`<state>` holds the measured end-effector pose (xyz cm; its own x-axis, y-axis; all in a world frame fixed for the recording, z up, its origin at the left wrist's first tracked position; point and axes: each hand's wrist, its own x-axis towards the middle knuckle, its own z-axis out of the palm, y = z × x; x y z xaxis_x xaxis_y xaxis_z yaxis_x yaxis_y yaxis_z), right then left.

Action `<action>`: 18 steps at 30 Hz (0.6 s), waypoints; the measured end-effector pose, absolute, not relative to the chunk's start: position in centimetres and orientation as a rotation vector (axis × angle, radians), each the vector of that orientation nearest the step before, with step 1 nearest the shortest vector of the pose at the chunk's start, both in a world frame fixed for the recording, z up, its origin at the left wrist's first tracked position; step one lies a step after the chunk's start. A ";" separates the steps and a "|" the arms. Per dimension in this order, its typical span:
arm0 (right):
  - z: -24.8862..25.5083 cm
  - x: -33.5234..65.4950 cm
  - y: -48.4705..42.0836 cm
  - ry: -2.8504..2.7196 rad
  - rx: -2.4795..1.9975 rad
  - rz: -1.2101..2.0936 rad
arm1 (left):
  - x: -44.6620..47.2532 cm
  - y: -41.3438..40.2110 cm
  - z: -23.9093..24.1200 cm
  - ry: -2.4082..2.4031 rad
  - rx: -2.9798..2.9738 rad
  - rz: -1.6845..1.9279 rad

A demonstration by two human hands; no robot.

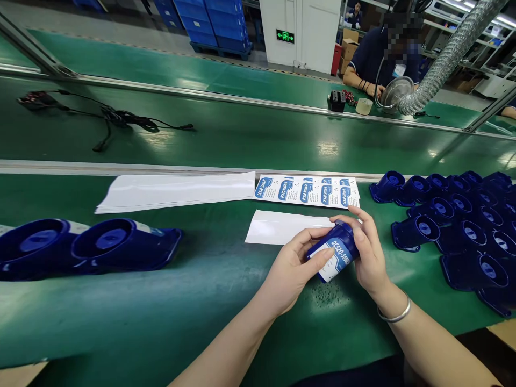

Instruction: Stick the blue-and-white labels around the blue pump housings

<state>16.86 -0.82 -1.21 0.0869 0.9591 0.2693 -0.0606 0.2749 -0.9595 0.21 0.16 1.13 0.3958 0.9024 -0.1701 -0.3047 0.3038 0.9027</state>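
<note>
Dark blue horn (336,244), white-and-blue label, green table (161,317).

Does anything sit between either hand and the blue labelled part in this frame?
Nothing visible does. The left hand and right hand both grip the blue part directly, fingers on its label. The white backing strip lies on the green belt beyond it, not between.

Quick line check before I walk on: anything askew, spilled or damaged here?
Nothing damaged or spilled. Only untidy: the label sheets are fanned unevenly, the blue housings at right lie heaped, and a black cable tangle lies loose at far left. The held housing looks intact.
</note>
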 end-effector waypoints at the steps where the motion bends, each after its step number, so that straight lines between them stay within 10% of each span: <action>1: -1.3 16.8 -0.8 -1.210 -0.999 0.985 | 0.3 0.1 1.0 0.808 0.981 0.926; 11: -1.9 16.7 -0.6 -1.110 -1.046 1.047 | 1.2 -1.0 -0.8 1.111 1.709 0.984; 18: -1.4 17.0 -0.6 -1.120 -0.958 1.012 | 0.4 0.0 1.1 0.853 0.918 0.860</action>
